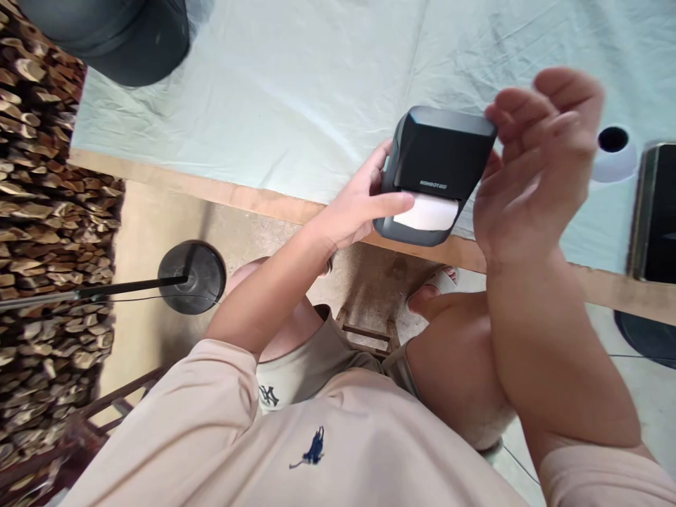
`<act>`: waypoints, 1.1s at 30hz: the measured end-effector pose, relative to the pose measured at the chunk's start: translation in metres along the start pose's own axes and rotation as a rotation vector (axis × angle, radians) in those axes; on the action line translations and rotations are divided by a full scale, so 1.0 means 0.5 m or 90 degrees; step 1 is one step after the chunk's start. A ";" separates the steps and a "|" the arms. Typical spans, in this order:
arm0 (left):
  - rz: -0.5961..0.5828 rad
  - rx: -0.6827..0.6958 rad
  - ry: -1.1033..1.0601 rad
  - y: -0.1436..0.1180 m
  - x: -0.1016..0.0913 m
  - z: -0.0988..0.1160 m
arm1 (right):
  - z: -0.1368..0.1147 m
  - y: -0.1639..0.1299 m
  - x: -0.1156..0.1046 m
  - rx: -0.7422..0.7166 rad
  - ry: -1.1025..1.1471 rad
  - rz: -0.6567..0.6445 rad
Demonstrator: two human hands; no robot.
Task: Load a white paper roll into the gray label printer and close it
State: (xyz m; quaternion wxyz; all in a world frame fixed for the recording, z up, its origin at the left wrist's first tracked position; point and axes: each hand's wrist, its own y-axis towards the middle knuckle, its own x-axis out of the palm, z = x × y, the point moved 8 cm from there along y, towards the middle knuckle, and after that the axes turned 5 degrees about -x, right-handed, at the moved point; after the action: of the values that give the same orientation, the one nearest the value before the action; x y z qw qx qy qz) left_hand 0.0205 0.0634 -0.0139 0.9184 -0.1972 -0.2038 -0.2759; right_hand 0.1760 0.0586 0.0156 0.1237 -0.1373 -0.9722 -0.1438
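My left hand (pixel 364 193) is wrapped round the left side of a dark label printer (pixel 441 158), its thumb lying at the edge of the white label paper (pixel 427 211) that shows in the slot at the front. The printer is held up over the table edge and tilted. My right hand (pixel 539 162) is raised beside the printer's right side, palm turned partly up and fingers bent but apart. One fingertip is at the printer's upper right corner; whether it presses there I cannot tell.
A pale cloth (pixel 296 84) covers the wooden-edged table (pixel 253 199). Right of my right hand are a white round object with a dark hole (pixel 615 158) and a dark-screened device (pixel 658 211). A black cylindrical container (pixel 116 42) stands upper left. A round stand base (pixel 191 276) is on the floor.
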 end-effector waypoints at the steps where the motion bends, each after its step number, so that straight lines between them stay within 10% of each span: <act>1: 0.002 0.005 -0.020 0.001 -0.001 -0.002 | 0.007 -0.001 0.011 0.011 0.007 -0.037; 9: -0.028 0.029 -0.045 0.000 0.001 -0.002 | 0.033 -0.033 0.075 0.135 -0.005 -0.233; 26: 0.095 -0.046 -0.200 0.023 -0.026 -0.027 | 0.011 -0.034 0.065 -0.037 -0.176 -0.364; 33: -0.033 -0.076 -0.208 0.019 0.009 -0.011 | -0.079 -0.021 0.012 -0.334 -0.434 -0.055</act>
State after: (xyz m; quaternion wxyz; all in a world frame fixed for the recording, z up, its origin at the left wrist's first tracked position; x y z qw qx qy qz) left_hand 0.0310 0.0661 -0.0187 0.8523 -0.2881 -0.3386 -0.2755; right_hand 0.1751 0.0377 0.0515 -0.2502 -0.1627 -0.8927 -0.3378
